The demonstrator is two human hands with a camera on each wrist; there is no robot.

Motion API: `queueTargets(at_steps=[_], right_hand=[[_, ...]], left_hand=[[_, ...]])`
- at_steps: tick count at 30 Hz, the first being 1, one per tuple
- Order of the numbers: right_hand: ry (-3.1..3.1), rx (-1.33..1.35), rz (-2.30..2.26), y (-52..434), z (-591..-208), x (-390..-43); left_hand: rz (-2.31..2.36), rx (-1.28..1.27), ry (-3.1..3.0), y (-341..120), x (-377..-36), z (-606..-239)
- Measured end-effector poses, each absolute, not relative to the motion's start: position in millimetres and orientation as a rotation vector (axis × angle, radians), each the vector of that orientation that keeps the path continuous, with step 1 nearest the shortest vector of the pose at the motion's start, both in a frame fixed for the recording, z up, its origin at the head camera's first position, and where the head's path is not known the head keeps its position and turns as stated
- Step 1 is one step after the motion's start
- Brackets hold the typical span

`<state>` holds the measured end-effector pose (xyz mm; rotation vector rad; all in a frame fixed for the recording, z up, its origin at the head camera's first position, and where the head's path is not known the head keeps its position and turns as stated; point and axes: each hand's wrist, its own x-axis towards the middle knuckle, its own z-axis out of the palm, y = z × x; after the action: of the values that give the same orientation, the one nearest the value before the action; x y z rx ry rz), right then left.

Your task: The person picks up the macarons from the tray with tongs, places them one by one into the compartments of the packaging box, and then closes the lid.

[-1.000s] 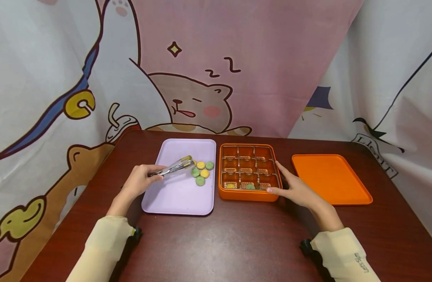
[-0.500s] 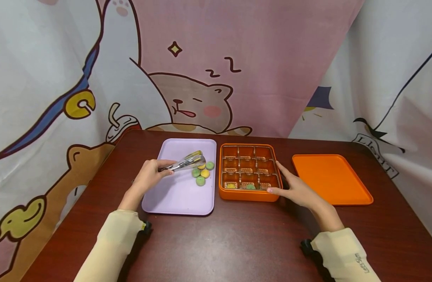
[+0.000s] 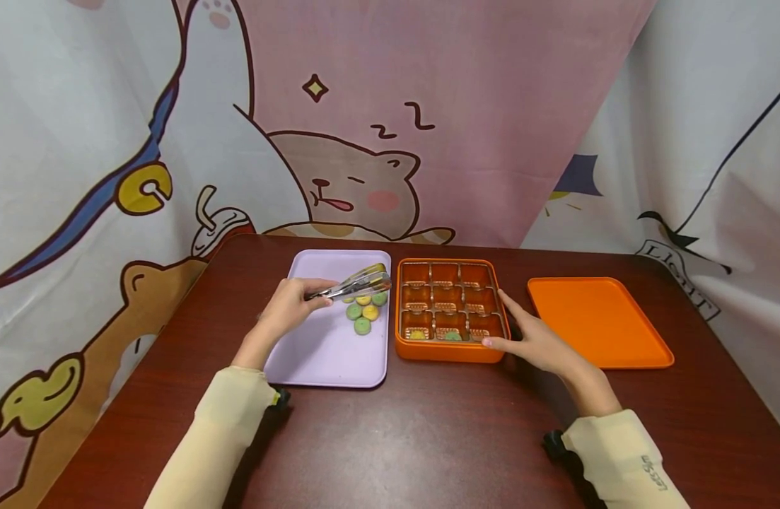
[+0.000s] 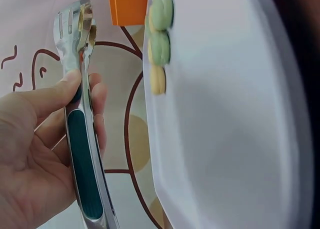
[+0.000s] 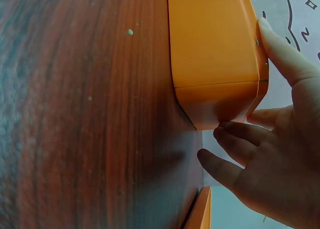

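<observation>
Tongs (image 3: 354,285) — steel, with dark green inlays on the handles — sit in our left hand (image 3: 288,307), whose grip is clamped round them, thumb on top; their spoon-shaped tips, nearly together, pinch a small yellow piece above the lilac tray (image 3: 319,353); their long axis runs from the hand up and right toward the orange box (image 3: 447,350). Our right hand (image 3: 532,343) rests against that box's right side on the worktop (image 3: 428,431) — fingers straight, thumb at the near corner.

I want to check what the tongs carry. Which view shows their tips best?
The left wrist view: the tongs fill the frame, tips closed on a yellowish piece. The head view shows them small; the right wrist view not at all.
</observation>
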<state>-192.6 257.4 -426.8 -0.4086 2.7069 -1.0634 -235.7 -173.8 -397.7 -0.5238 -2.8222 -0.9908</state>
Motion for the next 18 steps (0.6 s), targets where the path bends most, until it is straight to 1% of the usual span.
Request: queueTargets(at_steps=[18], right_hand=[[2.721, -0.409, -1.032, 257, -425, -193]], left_hand=[[-1.047, -0.64, -2.798, -138, -239, -389]])
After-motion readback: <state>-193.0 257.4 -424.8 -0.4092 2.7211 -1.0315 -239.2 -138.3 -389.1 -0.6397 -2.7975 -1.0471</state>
